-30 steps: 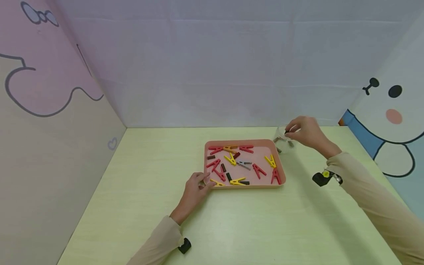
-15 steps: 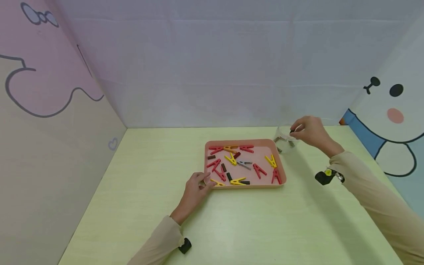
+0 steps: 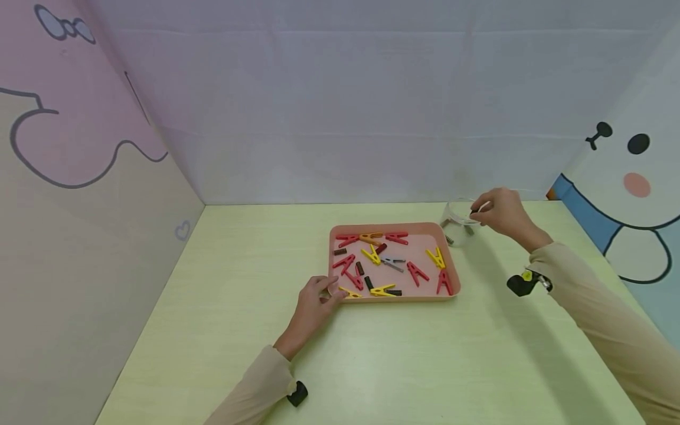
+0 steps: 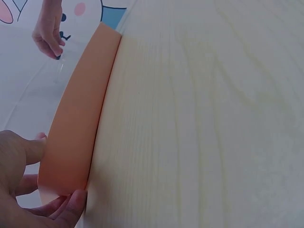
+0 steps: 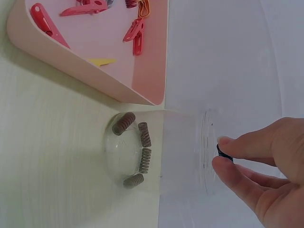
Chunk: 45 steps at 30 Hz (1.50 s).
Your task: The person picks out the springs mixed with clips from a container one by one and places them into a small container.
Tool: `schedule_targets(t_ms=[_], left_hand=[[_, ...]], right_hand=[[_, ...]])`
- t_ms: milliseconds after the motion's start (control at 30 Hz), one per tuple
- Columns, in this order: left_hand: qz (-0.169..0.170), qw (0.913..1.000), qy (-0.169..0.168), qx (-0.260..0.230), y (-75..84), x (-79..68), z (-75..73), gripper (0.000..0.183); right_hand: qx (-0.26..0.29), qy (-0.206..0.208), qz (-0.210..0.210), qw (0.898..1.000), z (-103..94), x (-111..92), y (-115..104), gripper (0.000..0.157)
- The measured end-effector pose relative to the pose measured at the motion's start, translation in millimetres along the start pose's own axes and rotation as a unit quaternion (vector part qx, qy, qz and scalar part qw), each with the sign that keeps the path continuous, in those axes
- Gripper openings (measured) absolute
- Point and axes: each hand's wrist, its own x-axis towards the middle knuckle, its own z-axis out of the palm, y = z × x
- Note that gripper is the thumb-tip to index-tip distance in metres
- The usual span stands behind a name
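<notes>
My right hand (image 3: 504,215) pinches a small black spring (image 5: 224,153) between thumb and fingertips, right at the mouth of a clear jar (image 5: 207,175). Several brown and grey springs (image 5: 124,123) lie on the jar's bottom. My left hand (image 3: 310,304) grips the near left corner of a pink tray (image 3: 404,299); in the left wrist view its fingers bend around the orange-pink wall. Inside the tray are red, yellow, orange and grey clothespins (image 3: 417,274), along with several dark springs (image 3: 369,283). The jar stands just beyond the tray's far right corner.
Everything stands on a pale wood-grain table (image 3: 239,254). A white cloth wall (image 3: 319,118) rises behind the jar, and panels with cartoon drawings stand at the left (image 3: 79,236) and right.
My right hand has moved slightly right with the black spring, staying at the jar's mouth, so more of the jar shows. The left hand keeps its grip on the tray.
</notes>
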Motion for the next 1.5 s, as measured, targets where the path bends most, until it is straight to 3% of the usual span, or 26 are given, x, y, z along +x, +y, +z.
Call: schedule_targets(t_ms=[600, 1100, 1500], left_hand=[[-0.003, 1.0000, -0.003, -0.001, 0.3, -0.5, 0.0, 0.046], [0.008, 1.0000, 0.002, 0.001, -1.4, -0.1, 0.3, 0.045], [-0.006, 1.0000, 0.000, 0.000, 1.2, -0.8, 0.1, 0.045]], right_hand=[[-0.022, 0.004, -0.001, 1.000, -2.0, -5.5, -1.3, 0.015], [-0.013, 0.004, -0.031, 0.999, 4.3, -11.0, -23.2, 0.014], [-0.006, 0.000, -0.054, 0.999, 7.7, -14.0, -37.1, 0.014]])
